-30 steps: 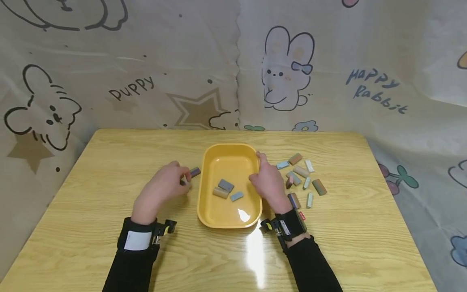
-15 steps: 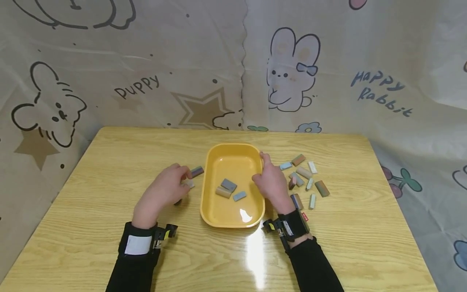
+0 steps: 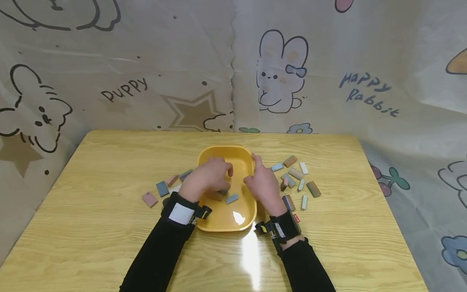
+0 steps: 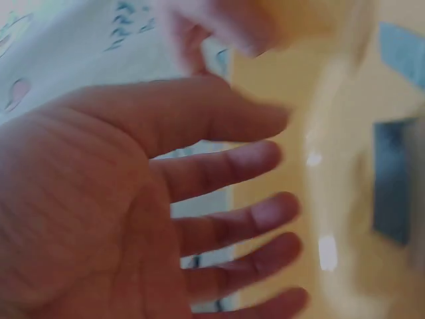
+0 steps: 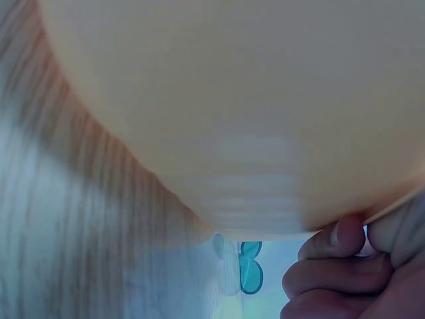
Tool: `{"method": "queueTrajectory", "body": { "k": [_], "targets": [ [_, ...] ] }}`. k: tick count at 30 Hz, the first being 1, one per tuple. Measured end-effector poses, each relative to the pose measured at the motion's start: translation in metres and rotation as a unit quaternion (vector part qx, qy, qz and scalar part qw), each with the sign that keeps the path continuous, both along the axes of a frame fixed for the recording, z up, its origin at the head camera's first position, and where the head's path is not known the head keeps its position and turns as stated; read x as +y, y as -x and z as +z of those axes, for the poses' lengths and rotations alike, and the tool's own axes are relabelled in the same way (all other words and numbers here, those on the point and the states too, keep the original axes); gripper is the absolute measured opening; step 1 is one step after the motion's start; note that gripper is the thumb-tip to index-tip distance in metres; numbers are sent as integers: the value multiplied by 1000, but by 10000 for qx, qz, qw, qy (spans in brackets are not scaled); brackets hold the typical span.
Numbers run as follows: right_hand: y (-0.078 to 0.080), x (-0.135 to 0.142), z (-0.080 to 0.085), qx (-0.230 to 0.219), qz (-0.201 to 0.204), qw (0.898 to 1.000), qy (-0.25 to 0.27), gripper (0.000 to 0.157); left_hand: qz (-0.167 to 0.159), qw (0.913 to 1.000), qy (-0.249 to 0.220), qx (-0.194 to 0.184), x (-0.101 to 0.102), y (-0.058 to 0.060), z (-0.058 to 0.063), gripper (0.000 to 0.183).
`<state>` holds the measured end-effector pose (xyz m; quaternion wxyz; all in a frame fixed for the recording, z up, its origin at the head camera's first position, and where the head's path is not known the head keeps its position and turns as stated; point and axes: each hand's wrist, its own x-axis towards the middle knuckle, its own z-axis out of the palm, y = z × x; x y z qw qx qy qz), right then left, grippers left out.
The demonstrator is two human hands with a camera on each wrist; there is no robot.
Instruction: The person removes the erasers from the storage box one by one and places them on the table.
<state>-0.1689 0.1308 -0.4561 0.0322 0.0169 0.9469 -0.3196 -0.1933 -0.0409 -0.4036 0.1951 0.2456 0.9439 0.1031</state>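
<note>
A yellow tray stands on the table with a few small blocks in it. My left hand is over the tray's left half; in the left wrist view its fingers are extended with nothing between them. Below it lie a light blue block and a brownish block, partly covered. In the left wrist view a dark blue-grey block sits beyond the fingertips. My right hand grips the tray's right rim, its thumb on the inner side and fingers curled outside, as the right wrist view shows.
Left of the tray lie several blocks, among them a pink block and a blue block. To its right several more are scattered, such as a green-brown block and a white block. A patterned cloth hangs behind the table.
My left hand has moved right from the blocks beside the tray to over its inside, uncovering blocks at left. The right hand stays on the rim. The head view has shifted slightly.
</note>
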Motion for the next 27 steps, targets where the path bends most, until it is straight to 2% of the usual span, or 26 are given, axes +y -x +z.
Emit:
{"method": "queueTrajectory", "body": {
  "k": [3,6,11,15,22,27],
  "targets": [
    [0,-2,-1,56,17,10000,0,73,8,9985,348,-429,6,-1,-11,27],
    [0,-3,-1,57,24,10000,38,73,-7,9969,431,-654,11,-2,-18,22],
    [0,-1,-1,-13,-13,10000,23,74,-125,9965,334,-751,15,-2,-20,12],
    [0,-1,0,24,-36,10000,-25,74,-95,9959,156,-887,14,-3,-20,8],
    [0,-1,1,28,-75,10000,-25,74,120,9948,-216,-991,10,-4,-21,9],
    [0,-2,1,-4,-94,9999,-62,74,17,9954,-112,-955,9,-5,-26,15]
  ]
}}
